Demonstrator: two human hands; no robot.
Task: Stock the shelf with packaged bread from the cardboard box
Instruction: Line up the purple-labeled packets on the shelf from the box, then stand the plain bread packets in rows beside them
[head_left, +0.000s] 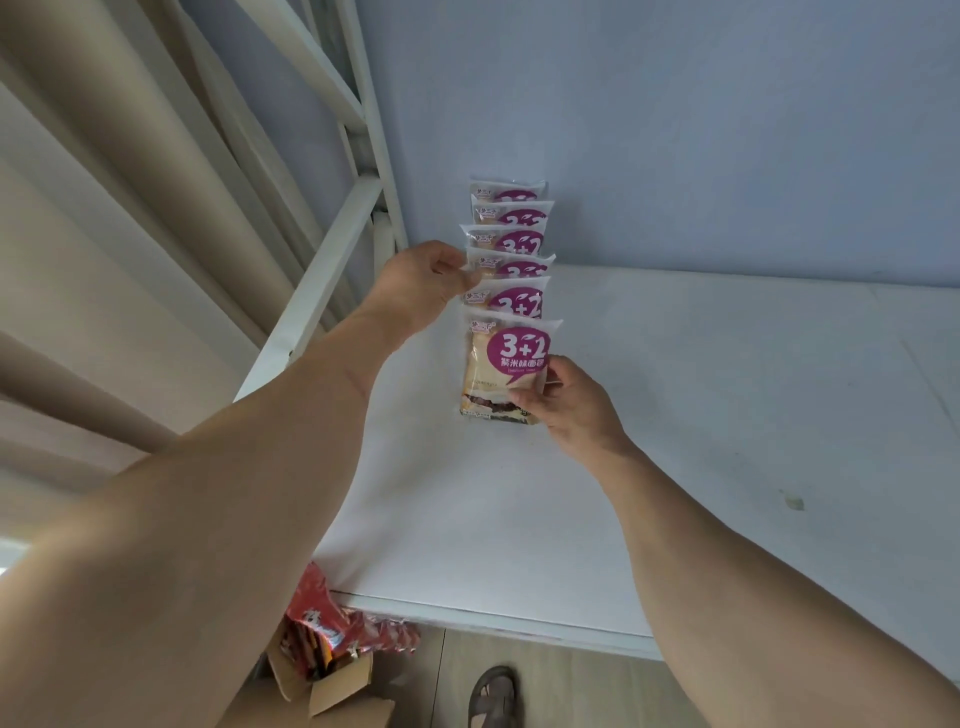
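Six bread packets are standing in a single overlapping row on the white shelf (727, 415), running from the shelf's middle back toward the blue wall (675, 130), near the white frame post (374, 135) at the shelf's left end. Each packet is showing a purple "3+2" label.

The right hand (566, 402) is gripping the front packet (506, 366) at its lower right corner, with the thumb lying across the face and the fingers curling behind. The packet is standing upright with its bottom edge at the shelf surface.

The left hand (423, 283) is pinching the left edge of the fourth packet (511, 267) in the row, fingertips closing on the wrapper.

Below the shelf's front edge, the cardboard box (324, 680) is sitting open on the floor, holding red packets (322, 618). A sandalled foot (493, 693) is standing beside it.
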